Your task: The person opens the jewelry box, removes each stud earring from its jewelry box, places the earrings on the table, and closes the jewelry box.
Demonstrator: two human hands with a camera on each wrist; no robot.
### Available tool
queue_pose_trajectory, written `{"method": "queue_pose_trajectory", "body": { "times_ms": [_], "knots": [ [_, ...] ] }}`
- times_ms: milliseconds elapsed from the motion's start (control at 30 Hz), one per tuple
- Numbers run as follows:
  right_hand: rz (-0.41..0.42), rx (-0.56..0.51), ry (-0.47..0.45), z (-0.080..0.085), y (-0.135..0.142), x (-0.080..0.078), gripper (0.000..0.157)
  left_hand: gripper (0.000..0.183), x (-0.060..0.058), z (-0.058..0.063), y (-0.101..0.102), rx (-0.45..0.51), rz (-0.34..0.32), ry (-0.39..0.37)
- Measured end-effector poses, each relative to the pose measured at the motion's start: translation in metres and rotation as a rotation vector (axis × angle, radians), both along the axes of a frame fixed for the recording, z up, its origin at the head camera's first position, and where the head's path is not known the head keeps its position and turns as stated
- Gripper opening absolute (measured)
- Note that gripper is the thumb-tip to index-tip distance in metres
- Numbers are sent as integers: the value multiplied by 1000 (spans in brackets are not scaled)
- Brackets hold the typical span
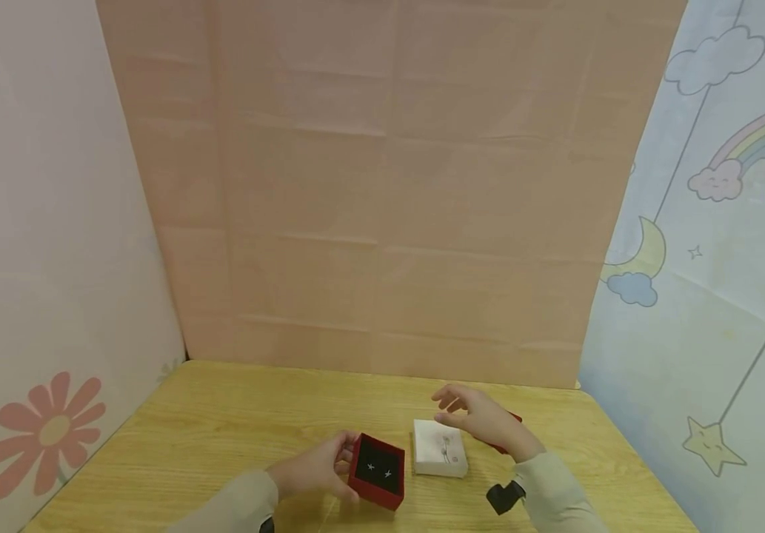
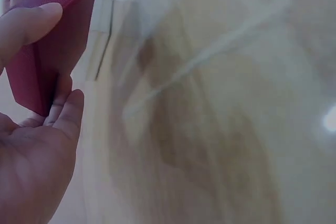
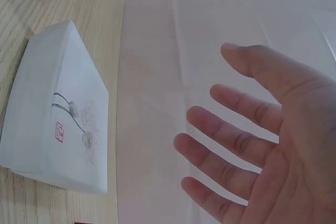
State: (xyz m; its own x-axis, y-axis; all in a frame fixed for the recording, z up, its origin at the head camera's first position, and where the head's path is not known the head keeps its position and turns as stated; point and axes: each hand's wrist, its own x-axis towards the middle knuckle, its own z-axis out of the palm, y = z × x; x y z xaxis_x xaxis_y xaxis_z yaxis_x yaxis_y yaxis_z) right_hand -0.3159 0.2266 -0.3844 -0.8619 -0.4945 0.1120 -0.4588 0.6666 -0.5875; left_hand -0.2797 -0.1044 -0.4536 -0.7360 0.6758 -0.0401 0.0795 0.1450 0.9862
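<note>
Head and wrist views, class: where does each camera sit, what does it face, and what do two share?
Head: on the head, facing forward and down over the yellowish wooden table; left hand and right hand show.
Left wrist: on that wrist, facing the left hand gripping the square red box.
Right wrist: on that wrist, facing the right hand's palm and the square white flower-printed box.
Shared: head and right wrist both show the white box.

Near side of table point(image 1: 255, 400), centre: open box point(image 1: 374, 496), two small ornaments point(image 1: 387, 474) inside, left hand point(image 1: 312, 468) at its left. Square pack point(image 1: 427, 444) just right of box. Right hand point(image 1: 478, 416) at pack's far right corner. Part-hidden item point(image 1: 498, 448) right of pack. Backdrop point(image 1: 382, 222) behind table's far edge.
</note>
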Motion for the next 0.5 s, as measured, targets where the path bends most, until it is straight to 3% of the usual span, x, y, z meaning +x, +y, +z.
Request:
{"method": "queue_pose_trajectory", "body": {
  "times_ms": [167, 367, 433, 500],
  "knots": [
    [7, -4, 0, 2, -1, 2, 29, 71, 7, -11, -3, -20, -16, 11],
    [9, -3, -11, 1, -2, 0, 33, 69, 11, -15, -5, 31, -49, -34],
    [9, -3, -11, 0, -2, -1, 34, 68, 13, -14, -5, 16, -49, -14],
    [10, -4, -10, 0, -2, -1, 33, 68, 14, -13, -5, -45, -38, 54]
  ]
}}
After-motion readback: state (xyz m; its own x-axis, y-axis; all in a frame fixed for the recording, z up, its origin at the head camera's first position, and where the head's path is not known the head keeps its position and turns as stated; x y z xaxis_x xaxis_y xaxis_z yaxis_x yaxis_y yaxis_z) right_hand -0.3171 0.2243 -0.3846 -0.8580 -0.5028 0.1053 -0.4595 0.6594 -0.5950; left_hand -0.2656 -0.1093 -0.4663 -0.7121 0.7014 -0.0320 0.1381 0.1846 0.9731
